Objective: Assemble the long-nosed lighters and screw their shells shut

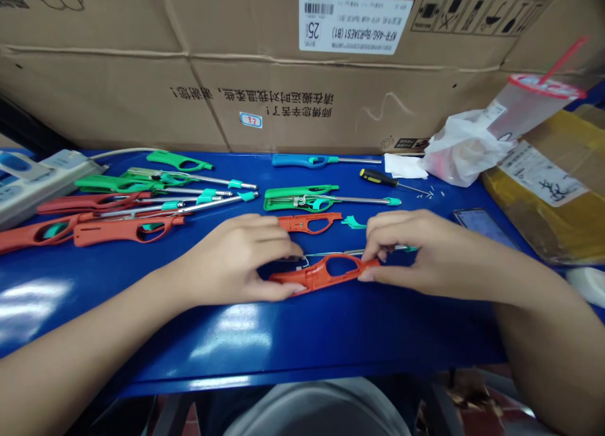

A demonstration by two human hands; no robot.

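An orange lighter shell half (pixel 324 271), its hollow inner side showing, lies between my hands near the table's middle. My left hand (pixel 248 256) is closed on its rear end, with the thumb along the lower edge. At the front end, my right hand (pixel 401 253) pinches the narrow tip between thumb and fingers. Just behind the shell runs a metal tube (pixel 352 252) with a white wire; its rear part is hidden by my left fingers. Beyond lie another orange shell half (pixel 309 223), a teal trigger (pixel 353 222) and an opened green lighter (pixel 302 199).
Several green and orange lighters (pixel 127 229) are piled at left beside a power strip (pixel 42 181). A blue lighter (pixel 302 161) and screwdriver (pixel 379 177) lie behind. At right are a phone (pixel 484 225), a bagged cup (pixel 529 105) and a taped parcel (pixel 553 196). A cardboard box (pixel 142 108) walls the back.
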